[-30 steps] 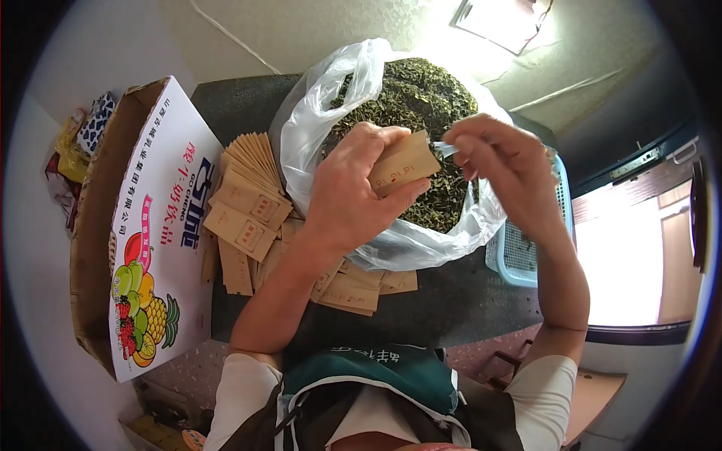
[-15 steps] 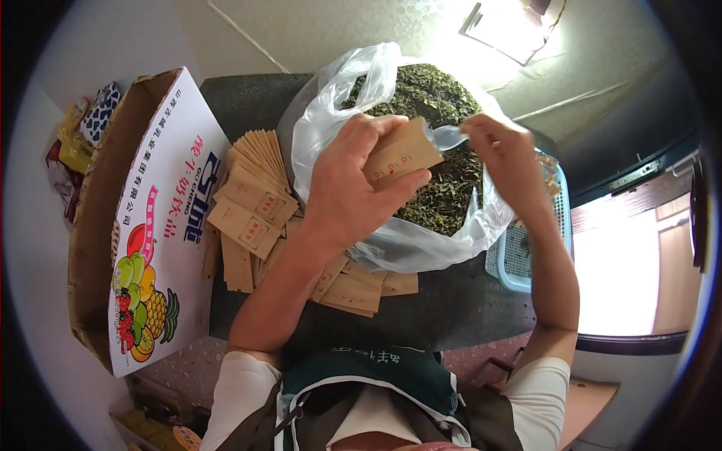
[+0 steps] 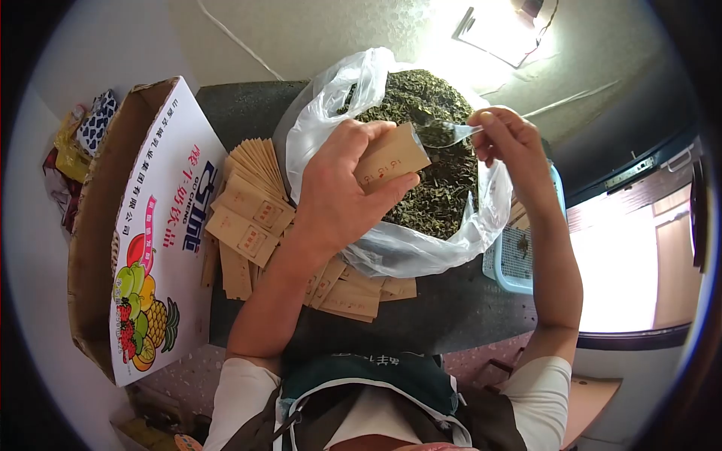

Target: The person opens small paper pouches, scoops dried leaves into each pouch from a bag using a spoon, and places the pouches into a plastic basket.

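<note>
My left hand [image 3: 342, 180] is closed round a brown paper packet [image 3: 392, 159], its mouth turned to the right. Between the fingers and thumb of my right hand [image 3: 505, 135] is the handle of a clear plastic scoop [image 3: 445, 134]. Dark leaves lie in the scoop, whose tip is close to the packet's mouth; whether they touch I cannot tell. Both hands are above a clear plastic bag [image 3: 421, 255] of dried green leaves [image 3: 444, 199]. Left of the bag, brown packets [image 3: 248, 234] are fanned and piled on the dark table [image 3: 451, 308].
A white printed carton [image 3: 169, 225] stands open at the left. Behind my right forearm is a light blue basket [image 3: 515, 255] at the table's right side. A bright lamp [image 3: 500, 34] is at the top. Patterned and yellow bags [image 3: 83, 139] are at the far left.
The scoop has come into fuller view, now with leaves in it, and my right hand has shifted slightly right. My left hand still holds the packet, a little further left.
</note>
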The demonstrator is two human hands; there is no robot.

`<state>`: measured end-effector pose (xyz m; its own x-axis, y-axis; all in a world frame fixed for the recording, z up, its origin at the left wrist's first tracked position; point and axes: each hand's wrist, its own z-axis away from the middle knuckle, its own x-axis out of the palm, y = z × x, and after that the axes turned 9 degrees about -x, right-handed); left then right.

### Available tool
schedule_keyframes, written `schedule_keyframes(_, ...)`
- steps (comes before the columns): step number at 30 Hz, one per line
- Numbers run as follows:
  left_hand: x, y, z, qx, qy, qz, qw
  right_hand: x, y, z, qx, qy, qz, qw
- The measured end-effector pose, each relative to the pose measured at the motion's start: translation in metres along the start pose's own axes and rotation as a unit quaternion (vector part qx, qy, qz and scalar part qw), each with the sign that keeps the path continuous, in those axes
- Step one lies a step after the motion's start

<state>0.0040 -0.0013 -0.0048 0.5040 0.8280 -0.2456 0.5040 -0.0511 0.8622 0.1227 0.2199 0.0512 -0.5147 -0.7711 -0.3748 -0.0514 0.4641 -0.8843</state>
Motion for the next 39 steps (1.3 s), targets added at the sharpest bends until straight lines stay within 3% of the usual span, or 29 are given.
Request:
schedule_keyframes(6,0.004,0.0,0.001,0.007,-0.007,-0.032,0.999,0.001,-0.031,0.011,0.002,-0.006,-0.013,1.0)
schedule_keyframes(8,0.007,0.0,0.002,0.031,-0.007,-0.041,0.999,0.009,-0.035,0.014,-0.021,-0.072,0.004,0.997)
schedule_keyframes(14,0.015,-0.002,0.006,0.009,-0.021,-0.005,1.0,0.038,-0.06,0.032,-0.059,-0.149,0.117,0.98)
schedule_keyframes(16,0.014,-0.001,0.005,-0.003,-0.019,0.035,0.999,0.036,-0.066,0.032,-0.227,-0.108,0.162,0.954)
schedule_keyframes(17,0.013,-0.001,0.005,-0.013,-0.02,0.078,0.997,0.031,-0.067,0.031,-0.264,-0.112,0.182,0.94)
schedule_keyframes(21,0.011,-0.001,0.005,-0.029,-0.04,0.079,0.996,0.025,-0.077,0.033,-0.359,-0.078,0.242,0.898)
schedule_keyframes(24,0.01,0.001,0.006,-0.044,-0.048,0.093,0.994,0.015,-0.083,0.035,-0.375,-0.046,0.261,0.888)
schedule_keyframes(25,0.009,0.003,0.007,-0.071,-0.055,0.148,0.985,0.011,-0.079,0.034,-0.389,-0.023,0.255,0.885)
schedule_keyframes(27,0.006,0.004,0.007,-0.097,-0.063,0.203,0.972,0.006,-0.078,0.033,-0.386,-0.007,0.29,0.876)
schedule_keyframes(29,-0.001,0.002,0.006,-0.156,-0.147,0.308,0.927,0.003,-0.073,0.032,-0.38,0.011,0.324,0.866)
schedule_keyframes(32,0.006,-0.004,0.005,-0.086,-0.183,0.388,0.899,0.002,-0.059,0.033,-0.361,0.011,0.301,0.883)
schedule_keyframes(34,0.008,0.003,0.008,-0.09,-0.206,0.388,0.894,0.005,-0.057,0.043,-0.199,0.017,0.089,0.976)
schedule_keyframes(36,0.011,0.008,0.012,-0.093,-0.234,0.389,0.886,0.017,-0.067,0.049,-0.173,0.033,0.075,0.982)
schedule_keyframes(39,0.018,0.011,0.017,-0.091,-0.256,0.403,0.874,0.019,-0.071,0.052,-0.08,-0.081,0.036,0.993)
